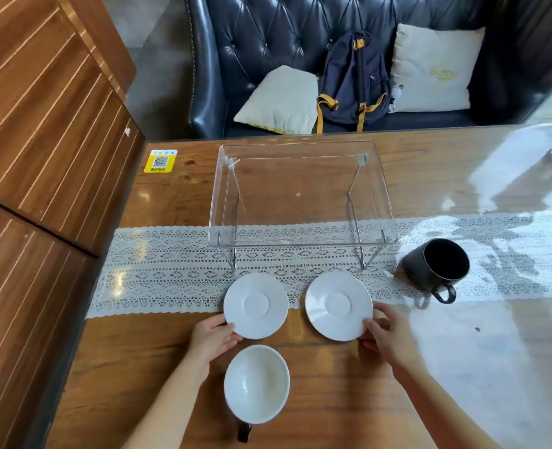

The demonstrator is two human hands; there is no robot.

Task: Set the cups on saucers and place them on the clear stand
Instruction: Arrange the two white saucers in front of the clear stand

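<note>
Two round white ceramic saucers lie side by side on a wooden table (333, 400), partly on a white lace runner (171, 264) that crosses it. A person's left hand (213, 340) pinches the near edge of the left saucer (255, 305) between thumb and fingers. The right hand (388, 338) grips the near right edge of the right saucer (338, 306) the same way. Both saucers are bare.

Just behind them stands a clear acrylic stand (300, 192) with thin legs, its flat top holding nothing. A cup with a white inside and a dark handle (256, 384) sits upright close to the person, between the two forearms and just in front of the left saucer. A black ceramic mug (435, 265) sits on the runner to the right of the stand, well apart from the saucers.

Across the table is a dark tufted leather sofa (268, 34) with two pale cushions (436, 69) and a navy backpack with yellow straps (355, 82). A yellow sticker with a code (160, 162) sits at the table's far left corner.
</note>
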